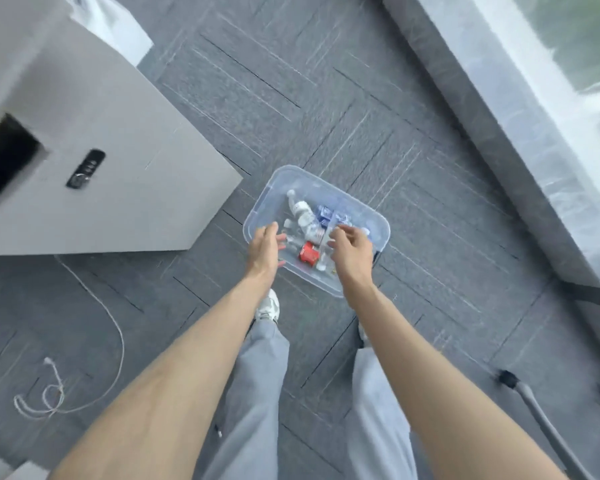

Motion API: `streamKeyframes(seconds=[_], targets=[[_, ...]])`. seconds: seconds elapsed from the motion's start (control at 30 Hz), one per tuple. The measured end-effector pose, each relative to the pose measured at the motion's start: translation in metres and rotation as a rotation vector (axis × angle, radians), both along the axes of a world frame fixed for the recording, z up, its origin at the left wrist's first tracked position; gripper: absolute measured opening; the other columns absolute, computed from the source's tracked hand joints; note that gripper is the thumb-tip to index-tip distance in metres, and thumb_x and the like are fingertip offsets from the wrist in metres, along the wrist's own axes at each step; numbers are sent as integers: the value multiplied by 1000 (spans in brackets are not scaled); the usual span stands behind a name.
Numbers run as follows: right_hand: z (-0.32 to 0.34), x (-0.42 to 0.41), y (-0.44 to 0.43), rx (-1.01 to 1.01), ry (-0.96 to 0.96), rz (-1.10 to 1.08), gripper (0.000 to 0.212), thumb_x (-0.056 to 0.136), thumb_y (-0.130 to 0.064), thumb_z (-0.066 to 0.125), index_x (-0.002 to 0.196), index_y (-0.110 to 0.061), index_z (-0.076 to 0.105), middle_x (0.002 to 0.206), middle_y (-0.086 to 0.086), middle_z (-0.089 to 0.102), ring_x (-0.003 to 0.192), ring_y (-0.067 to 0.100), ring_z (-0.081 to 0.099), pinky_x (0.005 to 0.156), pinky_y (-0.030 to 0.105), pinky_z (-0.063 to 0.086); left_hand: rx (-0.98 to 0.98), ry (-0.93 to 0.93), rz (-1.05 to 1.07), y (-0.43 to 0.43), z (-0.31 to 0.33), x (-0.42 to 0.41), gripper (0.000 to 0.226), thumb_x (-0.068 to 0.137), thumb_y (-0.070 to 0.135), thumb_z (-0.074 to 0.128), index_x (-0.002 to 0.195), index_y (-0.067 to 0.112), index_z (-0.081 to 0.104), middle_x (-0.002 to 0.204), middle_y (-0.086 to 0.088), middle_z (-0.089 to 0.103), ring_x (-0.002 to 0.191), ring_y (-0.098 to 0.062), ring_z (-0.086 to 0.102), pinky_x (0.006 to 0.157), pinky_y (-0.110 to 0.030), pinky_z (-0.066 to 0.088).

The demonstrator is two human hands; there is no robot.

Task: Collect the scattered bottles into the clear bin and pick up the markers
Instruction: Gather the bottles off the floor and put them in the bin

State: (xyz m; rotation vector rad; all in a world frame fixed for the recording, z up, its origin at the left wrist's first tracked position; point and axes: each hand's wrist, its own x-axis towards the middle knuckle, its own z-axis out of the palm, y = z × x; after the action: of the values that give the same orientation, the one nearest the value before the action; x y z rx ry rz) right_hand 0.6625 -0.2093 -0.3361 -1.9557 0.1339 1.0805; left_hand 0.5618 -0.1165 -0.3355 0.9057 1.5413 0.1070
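A clear plastic bin (pixel 293 176) rests on the grey carpet ahead of my feet. Inside it lie several bottles: a clear one with a white cap (pixel 300 209), blue-labelled ones (pixel 325 214) and a red-labelled one (pixel 308 252). My left hand (pixel 264 249) hovers over the bin's near left rim, fingers spread, holding nothing. My right hand (pixel 350 251) is over the bin's near right part, fingers curled loosely, and I cannot tell whether they grip anything. No markers are visible.
A grey cabinet (pixel 118 174) with a keypad lock (pixel 85 168) stands to the left. A white cable (pixel 115 323) curls on the floor at lower left. A grey ledge (pixel 482 116) runs along the window on the right. A chair leg with a castor (pixel 510 379) sits at lower right.
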Motion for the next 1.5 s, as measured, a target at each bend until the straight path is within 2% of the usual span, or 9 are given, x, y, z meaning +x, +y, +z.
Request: streamKeyframes(seconds=[0.1,0.3,0.43,0.6,0.9,0.97,1.07,1.2,1.5], targets=[[26,-1,1,52,46,80,27,95,-22,51,118,-13,61,106,1,67,98,17,66,82,29,54,28,-21,150,-18,25,6,19,100,32,39,110,20,50,97,3,64,93,-15,60,86,-41,50],[76,-9,-2,74,25,364,33,93,-18,49,121,-7,63,110,8,70,102,20,65,92,34,52,110,-10,425,-39,82,-13,20,100,34,40,111,19,49,106,-4,64,97,-19,59,83,-38,51],[116,-42,-3,105,17,521,40,74,-34,46,105,-16,64,105,9,72,101,27,68,94,48,54,173,-3,589,-55,131,-58,26,100,34,39,117,19,51,107,-3,64,99,-18,59,86,-39,51],[161,-124,0,138,42,823,29,78,-30,50,100,-20,66,104,10,73,98,27,69,94,49,54,230,5,859,-90,191,-142,32,99,35,40,122,16,51,107,-3,65,94,-17,60,77,-35,50],[200,-325,-20,255,87,1357,19,82,-35,52,94,-30,65,103,2,74,100,22,69,96,44,54,196,47,1410,-200,205,-317,31,100,29,38,121,11,52,110,-6,62,100,-21,57,86,-40,47],[201,-367,-31,267,93,1460,18,85,-33,53,98,-28,65,105,2,73,100,22,69,87,37,57,191,42,1484,-224,198,-354,37,101,28,36,128,8,50,114,-7,61,105,-23,57,86,-39,46],[190,-426,-48,261,89,1581,16,94,-25,53,105,-22,64,108,4,70,95,21,67,55,18,54,199,39,1580,-257,184,-407,40,101,27,35,132,7,49,122,-9,60,106,-22,56,88,-40,46],[159,-493,-77,277,29,1746,26,82,-37,54,103,-28,66,104,4,73,100,26,69,92,49,54,198,58,1731,-297,172,-470,39,101,25,35,131,5,49,125,-12,59,108,-24,56,88,-41,46],[96,-648,-133,160,112,2011,32,86,-32,54,111,-16,67,111,13,72,105,30,68,95,52,53,161,139,2094,-367,151,-603,38,101,22,34,131,4,50,115,-13,59,102,-23,54,85,-39,43]])
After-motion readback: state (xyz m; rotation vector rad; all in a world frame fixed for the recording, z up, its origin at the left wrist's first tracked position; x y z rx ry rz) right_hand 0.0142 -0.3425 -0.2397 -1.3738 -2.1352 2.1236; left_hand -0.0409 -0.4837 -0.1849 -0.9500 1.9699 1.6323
